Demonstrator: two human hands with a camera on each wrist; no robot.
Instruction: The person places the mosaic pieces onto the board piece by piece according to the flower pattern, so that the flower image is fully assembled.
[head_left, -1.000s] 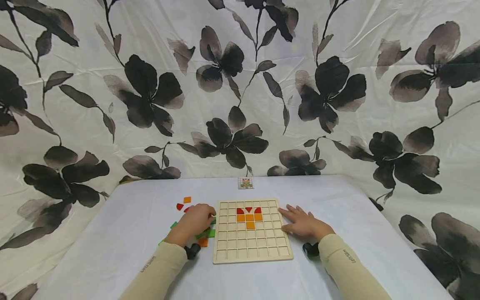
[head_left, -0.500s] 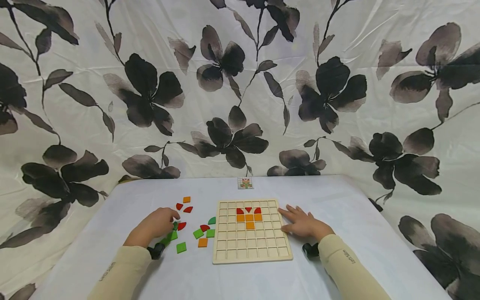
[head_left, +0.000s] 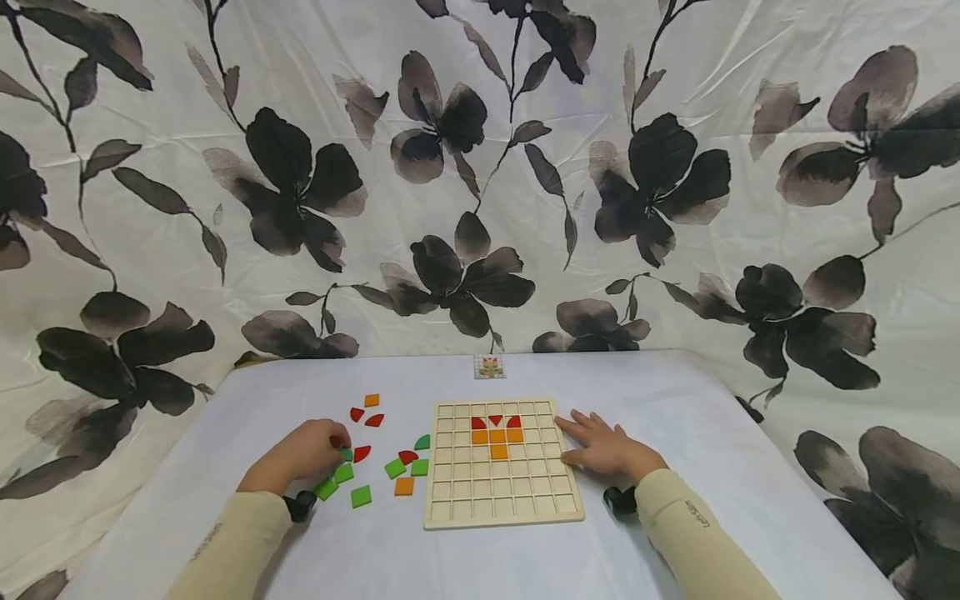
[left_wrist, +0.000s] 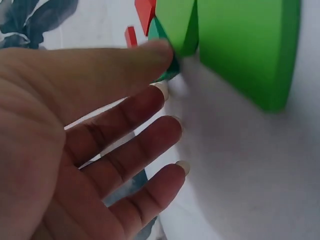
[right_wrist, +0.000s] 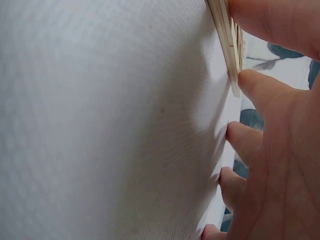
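My left hand [head_left: 311, 450] is at the left of the loose pieces, thumb and index finger pinching a dark green piece [left_wrist: 172, 70] at the table surface. The thumb covers much of that piece, so its full shape is hidden; the other fingers lie loosely bent. Spread out flat, my right hand [head_left: 611, 446] touches the right edge of a wooden grid board [head_left: 504, 504] with thumb and index finger. Set in the board's upper cells are red pieces [head_left: 496, 421] and orange squares [head_left: 498, 451].
Between left hand and board lie several loose pieces: green squares [head_left: 361, 497], red quarter pieces [head_left: 362, 453], an orange square [head_left: 403, 486] and a green quarter piece [head_left: 422, 442]. A small pattern card [head_left: 490, 367] lies at the back of the white table [head_left: 637, 383]. Behind hangs a floral cloth [head_left: 555, 208].
My left hand has left the board's left edge and moved left to the dark green piece, shifting only slightly in the last half second. The right hand stays at the board.
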